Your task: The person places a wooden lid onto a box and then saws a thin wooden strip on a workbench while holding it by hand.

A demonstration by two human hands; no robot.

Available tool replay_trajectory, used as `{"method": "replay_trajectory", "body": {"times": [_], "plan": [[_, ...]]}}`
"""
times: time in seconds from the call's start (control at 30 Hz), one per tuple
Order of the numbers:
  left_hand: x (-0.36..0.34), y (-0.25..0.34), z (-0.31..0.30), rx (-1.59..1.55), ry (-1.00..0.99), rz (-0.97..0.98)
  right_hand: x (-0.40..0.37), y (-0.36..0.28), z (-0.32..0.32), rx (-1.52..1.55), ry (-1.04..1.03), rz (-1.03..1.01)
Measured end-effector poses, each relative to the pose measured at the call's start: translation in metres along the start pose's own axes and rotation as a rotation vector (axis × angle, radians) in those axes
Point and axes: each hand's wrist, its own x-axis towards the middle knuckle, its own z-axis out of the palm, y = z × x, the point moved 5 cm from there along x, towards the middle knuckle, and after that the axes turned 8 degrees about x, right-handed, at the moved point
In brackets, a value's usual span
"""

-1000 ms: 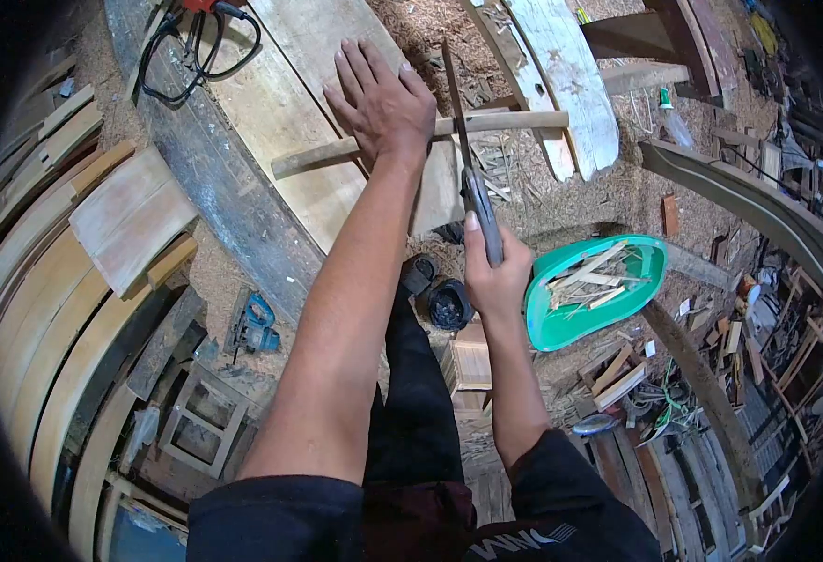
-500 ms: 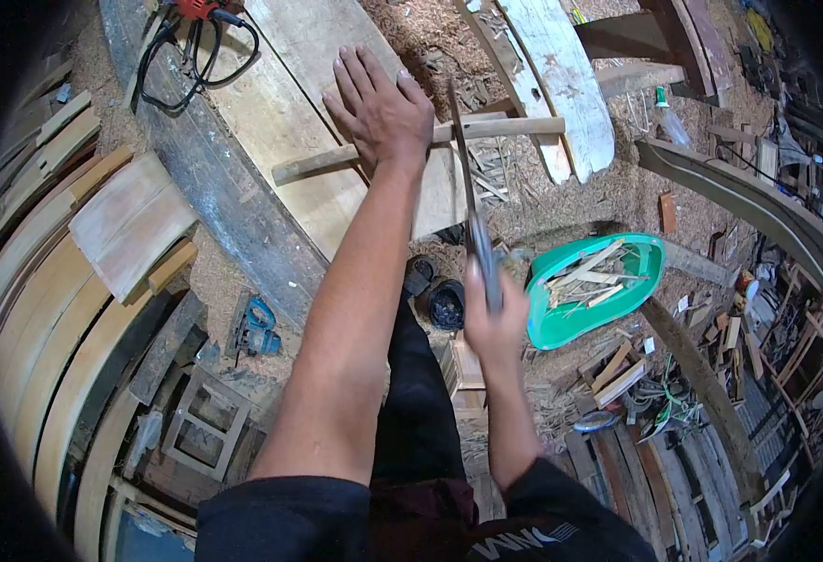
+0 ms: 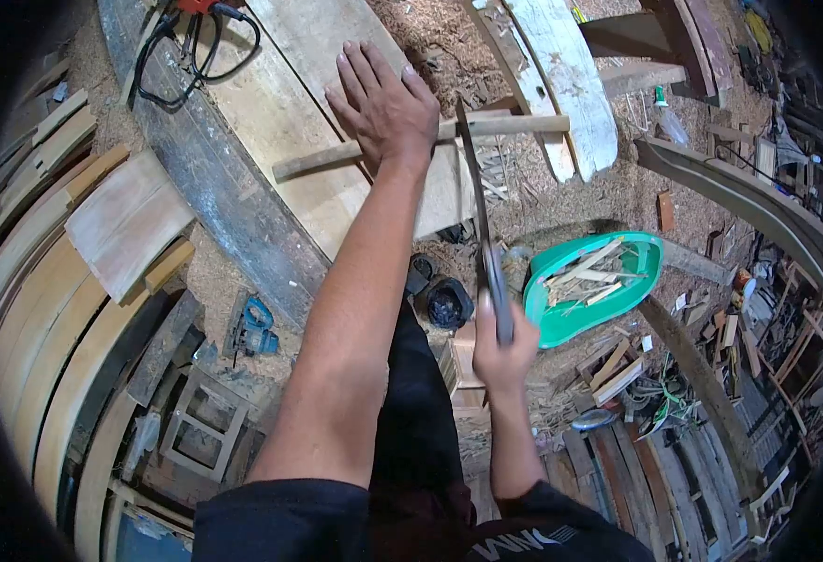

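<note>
Under my left hand [image 3: 393, 117] lies the wooden stick [image 3: 313, 161], pressed flat by the palm, fingers loosely spread and pointing away from me. One end of the stick shows to the left over the pale boards [image 3: 280, 66]; the other runs right, past the boards' edge, reaching over the whitish plank [image 3: 575, 89]. Just right of that hand, the saw [image 3: 479, 206] crosses the stick near the blade's tip. My right hand [image 3: 505, 351] is closed around the saw's handle, nearer my body, between my dark-trousered leg and the green basin [image 3: 561, 328], whose rim sits close by. Wood scraps [image 3: 603, 272] fill part of the basin. Floor strewn with shavings [image 3: 571, 201] opens between basin and whitish plank. Farther left are a blue power tool [image 3: 259, 328] and a black cable [image 3: 163, 98]. White lettering [image 3: 524, 543] marks my dark shirt, but I can't read it surely.
</note>
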Motion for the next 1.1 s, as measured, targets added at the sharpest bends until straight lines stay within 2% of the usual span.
{"method": "replay_trajectory", "body": {"times": [0.1, 0.17, 0.2, 0.27, 0.33, 0.53, 0.63, 0.67, 0.73, 0.83, 0.9, 0.97, 1.03, 1.1], "plan": [[0.003, 0.002, 0.001, -0.027, 0.015, -0.008, 0.062, -0.008, 0.029, -0.102, -0.027, -0.033], [0.001, 0.0, -0.001, -0.043, 0.03, -0.003, 0.064, 0.007, 0.024, -0.095, -0.048, 0.009], [-0.008, -0.002, -0.002, -0.042, 0.007, -0.007, 0.058, 0.011, 0.018, -0.101, -0.059, 0.049], [0.002, 0.001, -0.001, -0.061, 0.023, -0.009, 0.016, -0.004, 0.004, -0.048, -0.025, -0.064], [0.002, 0.001, 0.0, -0.026, 0.023, -0.007, -0.004, 0.0, -0.005, 0.012, -0.004, 0.005], [0.001, 0.001, -0.001, -0.027, -0.024, -0.019, 0.075, -0.008, 0.02, -0.163, -0.064, -0.066], [0.003, 0.0, 0.003, -0.008, -0.076, -0.01, 0.017, -0.011, 0.0, -0.146, -0.055, 0.073], [0.004, 0.001, 0.0, -0.009, -0.107, -0.025, -0.004, -0.013, -0.007, -0.014, -0.021, 0.022], [0.003, 0.001, 0.0, -0.012, -0.131, -0.033, -0.006, -0.017, -0.017, -0.031, -0.021, 0.068], [0.002, 0.002, -0.002, 0.008, -0.041, -0.026, 0.056, -0.009, 0.019, -0.097, -0.084, 0.018], [0.005, 0.001, -0.001, 0.004, -0.043, -0.028, 0.071, -0.006, 0.026, -0.105, -0.056, 0.035], [-0.009, -0.002, -0.004, 0.002, -0.079, -0.035, 0.049, -0.017, 0.008, -0.137, -0.06, 0.066], [0.006, 0.002, -0.001, -0.029, -0.039, -0.039, 0.021, -0.031, -0.002, -0.142, -0.084, 0.047], [0.008, 0.002, -0.001, -0.015, -0.044, -0.044, 0.007, -0.02, -0.011, -0.096, -0.072, 0.072]]}}
